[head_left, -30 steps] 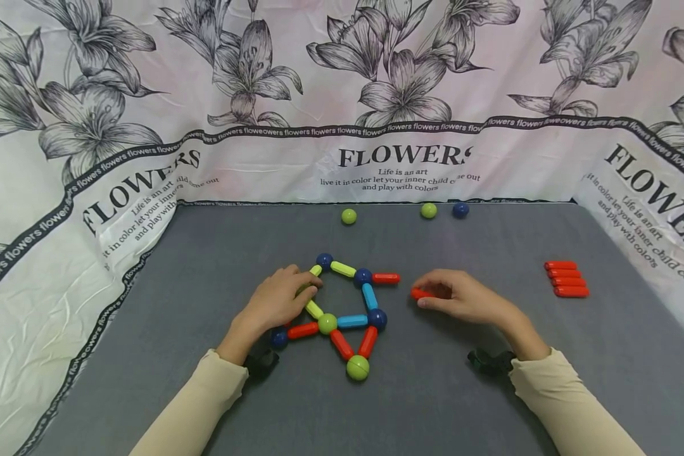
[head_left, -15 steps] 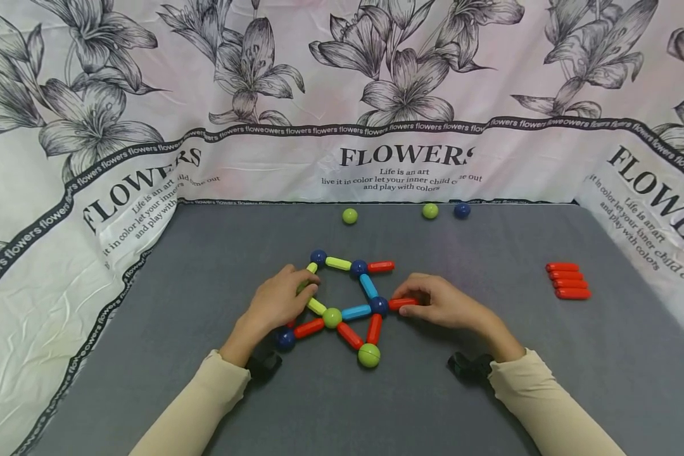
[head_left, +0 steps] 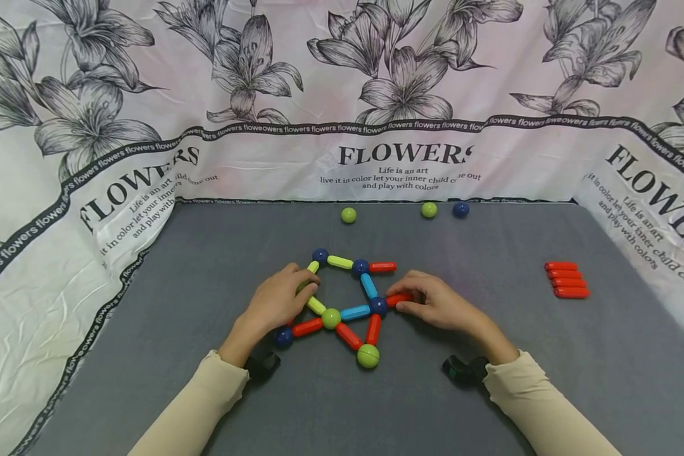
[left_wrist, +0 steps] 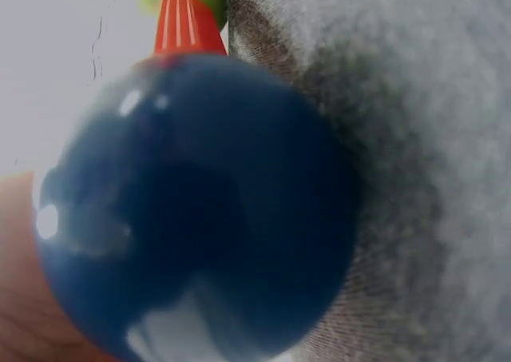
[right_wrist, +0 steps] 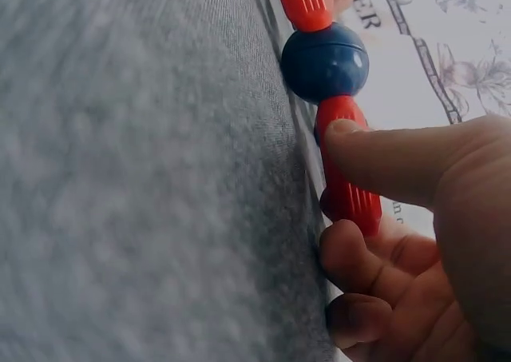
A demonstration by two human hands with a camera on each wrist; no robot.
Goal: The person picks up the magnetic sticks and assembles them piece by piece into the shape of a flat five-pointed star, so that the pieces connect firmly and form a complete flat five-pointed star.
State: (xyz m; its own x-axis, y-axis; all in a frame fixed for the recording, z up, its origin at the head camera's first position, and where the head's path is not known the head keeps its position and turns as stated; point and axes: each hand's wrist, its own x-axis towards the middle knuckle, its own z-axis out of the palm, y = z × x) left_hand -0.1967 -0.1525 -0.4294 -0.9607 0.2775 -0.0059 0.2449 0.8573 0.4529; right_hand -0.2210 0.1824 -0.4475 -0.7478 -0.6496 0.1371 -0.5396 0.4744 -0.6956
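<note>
A frame of magnetic rods and balls lies mid-table in the head view. My left hand (head_left: 282, 296) grips its left corner, with thumb and fingers round a mostly hidden green ball (head_left: 303, 287) between two yellow-green rods. My right hand (head_left: 441, 303) pinches a red magnetic rod (head_left: 399, 299), whose end meets the dark blue ball (head_left: 379, 306) at the right corner. The right wrist view shows my thumb along that red rod (right_wrist: 347, 170), touching the blue ball (right_wrist: 326, 61). Another blue ball (left_wrist: 200, 210), with a red rod (left_wrist: 188, 26) attached, fills the left wrist view.
Several loose red rods (head_left: 569, 280) lie in a row at the right. Two green balls (head_left: 349, 215) and a blue ball (head_left: 460, 209) sit along the back edge. One red rod (head_left: 382, 267) sticks out from the frame's upper right corner. A flowered cloth (head_left: 251, 164) hangs behind.
My right hand has moved left, bringing the red rod against the frame's blue ball. The frame has turned slightly, its lower green ball shifting right and up. The left hand keeps its place.
</note>
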